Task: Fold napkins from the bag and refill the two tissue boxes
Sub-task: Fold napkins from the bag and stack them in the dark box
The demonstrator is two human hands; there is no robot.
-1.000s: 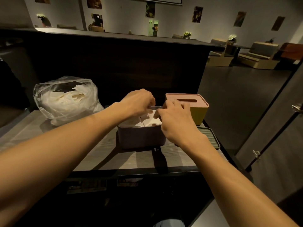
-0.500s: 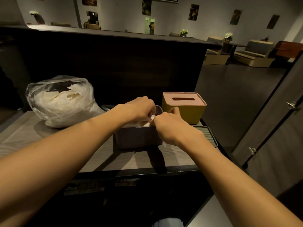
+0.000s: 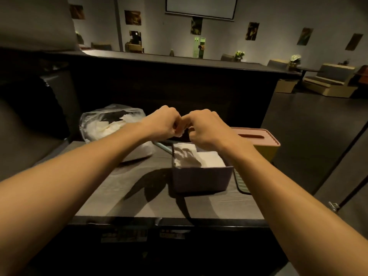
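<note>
Hovering above the open purple box (image 3: 202,179) of white napkins (image 3: 207,159), the left hand (image 3: 163,122) and right hand (image 3: 207,128) curl close together, maybe pinching 1 napkin, though I cannot tell

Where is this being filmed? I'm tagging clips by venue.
Probably a cafe or lounge, seen from a service counter. Across the room stand sofas and tables with flowers, and pictures and a screen hang on the wall. The tissue boxes suit table service.
</note>
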